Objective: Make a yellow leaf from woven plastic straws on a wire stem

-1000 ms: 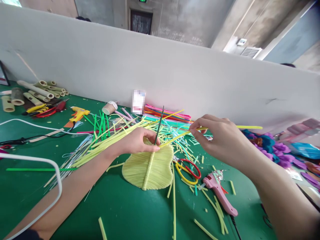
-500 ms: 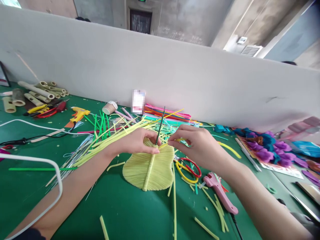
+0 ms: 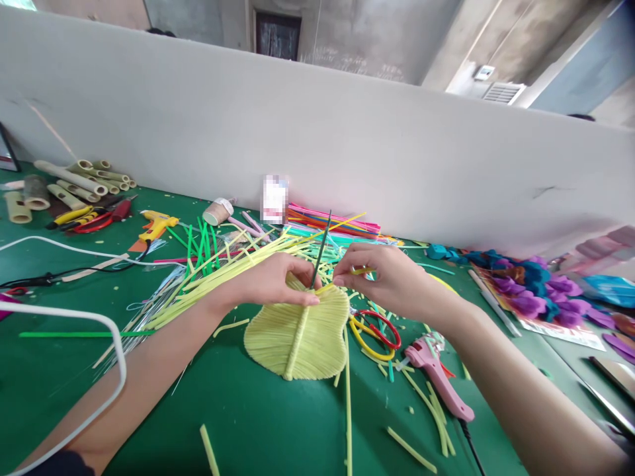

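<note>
A pale yellow-green leaf (image 3: pixel 297 337), made of pipe cleaners laid side by side along a thick midrib, is tilted above the green table. My left hand (image 3: pixel 288 281) pinches its top edge near a dark thin stem (image 3: pixel 322 248) that sticks up. My right hand (image 3: pixel 372 274) is closed on a yellow pipe cleaner (image 3: pixel 325 289) at the leaf's upper right edge; part of that strip is hidden by the fingers. Scissors with red and yellow handles (image 3: pixel 372 334) lie just below my right hand. A pink glue gun (image 3: pixel 439 373) rests under my right forearm.
Many yellow-green pipe cleaners (image 3: pixel 223 277) lie behind my left arm. A yellow glue gun (image 3: pixel 157 225), bamboo pieces (image 3: pixel 74 178) and pliers (image 3: pixel 99 218) are at left. Purple and blue flowers (image 3: pixel 530 291) lie at right. A white cable (image 3: pixel 116 357) crosses my left forearm.
My right hand still holds the yellow pipe cleaner, its fingers slightly shifted and the strip's free end lower behind the wrist. My left hand and the leaf stay nearly still; the view shifts slightly.
</note>
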Action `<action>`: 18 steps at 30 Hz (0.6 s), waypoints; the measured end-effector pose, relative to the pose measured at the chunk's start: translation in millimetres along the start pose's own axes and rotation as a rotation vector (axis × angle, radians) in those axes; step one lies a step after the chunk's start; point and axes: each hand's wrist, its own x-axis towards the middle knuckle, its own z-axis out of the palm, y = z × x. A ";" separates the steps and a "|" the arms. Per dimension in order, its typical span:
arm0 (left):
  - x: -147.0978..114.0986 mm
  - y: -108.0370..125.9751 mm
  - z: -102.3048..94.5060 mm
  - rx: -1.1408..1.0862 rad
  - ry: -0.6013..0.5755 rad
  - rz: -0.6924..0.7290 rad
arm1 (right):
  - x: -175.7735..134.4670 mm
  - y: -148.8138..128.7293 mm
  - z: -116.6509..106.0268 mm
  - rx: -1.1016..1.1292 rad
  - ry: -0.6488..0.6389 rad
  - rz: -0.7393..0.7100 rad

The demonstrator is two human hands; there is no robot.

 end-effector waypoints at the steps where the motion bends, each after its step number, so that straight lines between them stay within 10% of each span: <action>1: -0.4 0.8 0.1 -0.001 0.001 -0.002 | 0.6 -1.0 -0.5 -0.012 -0.007 0.002; 18: 1.8 -6.9 4.5 -0.061 0.032 -0.064 | -6.4 0.4 3.4 0.044 0.015 -0.015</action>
